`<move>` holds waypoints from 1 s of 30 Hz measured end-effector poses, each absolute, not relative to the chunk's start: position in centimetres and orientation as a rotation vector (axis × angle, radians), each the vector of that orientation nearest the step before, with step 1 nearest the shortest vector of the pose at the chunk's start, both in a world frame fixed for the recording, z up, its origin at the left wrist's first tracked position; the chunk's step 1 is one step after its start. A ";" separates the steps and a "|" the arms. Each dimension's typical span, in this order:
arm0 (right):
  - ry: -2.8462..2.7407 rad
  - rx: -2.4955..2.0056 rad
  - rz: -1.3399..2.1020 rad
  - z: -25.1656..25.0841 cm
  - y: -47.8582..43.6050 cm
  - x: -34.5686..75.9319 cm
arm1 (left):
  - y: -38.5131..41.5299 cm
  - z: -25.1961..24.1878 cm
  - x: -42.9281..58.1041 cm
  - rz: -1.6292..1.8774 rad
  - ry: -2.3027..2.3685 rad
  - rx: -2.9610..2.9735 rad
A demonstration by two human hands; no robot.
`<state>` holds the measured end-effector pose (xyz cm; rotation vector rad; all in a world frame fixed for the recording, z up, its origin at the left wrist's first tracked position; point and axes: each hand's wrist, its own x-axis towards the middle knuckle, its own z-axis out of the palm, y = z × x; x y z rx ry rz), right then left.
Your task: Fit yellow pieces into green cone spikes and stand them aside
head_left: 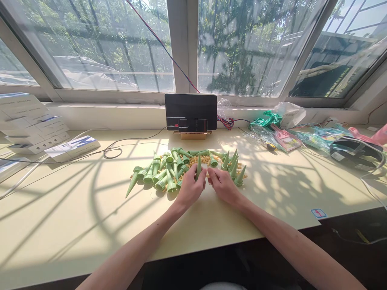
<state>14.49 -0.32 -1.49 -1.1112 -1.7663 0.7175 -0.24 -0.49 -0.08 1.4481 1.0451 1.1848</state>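
Sunlight comes through the slanted windows (248,48) and throws the shadows of bars and leaves across a pale yellow table (75,225). Midway along its far edge, a black tablet (190,108) leans on a light brown stand (192,137), with a phone (192,125) propped in front of it. White boxes (30,121) are stacked toward the far left corner. Toward the far right corner lie a green plastic bag (267,119), a pink packet (286,139) and a yellow-and-black cutter (271,147). A small label (318,213) is stuck near the table's near edge, on the right.

Around the middle of the table, a pile of green cones (171,183) spreads to the left of the hands, most of them lying on their sides. Tan pieces (196,160) are heaped beyond the hands, and several upright cones (234,167) stand close together just right of them. The left hand (190,185) grips a green cone (198,166), its tip upward. Beside it, the right hand (225,185) has thumb and fingers pressed together, seemingly pinching a small tan piece (207,175), mostly hidden.
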 end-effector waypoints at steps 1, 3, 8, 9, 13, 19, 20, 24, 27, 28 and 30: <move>-1.770 -1.105 0.717 -1.5 -0.3 14.5 | -0.5 0.0 -0.2 1.184 1.048 1.430; -1.781 -1.104 0.712 -1.5 -0.4 14.5 | -0.4 0.1 -0.2 1.181 1.048 1.372; -1.809 -1.121 0.711 -1.5 -0.4 14.6 | -0.3 0.1 -0.2 1.161 1.013 1.292; -1.813 -1.119 0.714 -1.6 -0.4 14.6 | -0.3 0.0 -0.2 1.159 1.010 1.292; -1.823 -1.127 0.707 -1.6 -0.4 14.6 | -0.3 -0.1 -0.2 1.147 1.009 1.309; -1.820 -1.107 0.689 -1.5 -0.3 14.6 | -0.4 0.1 -0.2 1.169 1.039 1.399; -1.816 -1.100 0.691 -1.5 -0.3 14.6 | -0.4 0.1 -0.2 1.170 1.046 1.417; -1.807 -1.084 0.691 -1.7 -0.2 14.5 | -0.4 -0.1 -0.4 1.159 1.058 1.488; -1.796 -1.086 0.687 -1.8 -0.2 14.5 | -0.3 -0.3 -0.4 1.152 1.059 1.518; -1.792 -1.085 0.690 -1.8 -0.2 14.5 | -0.4 -0.3 -0.4 1.151 1.059 1.519; -1.784 -1.083 0.706 -1.8 -0.2 14.5 | -0.4 -0.3 -0.4 1.151 1.055 1.516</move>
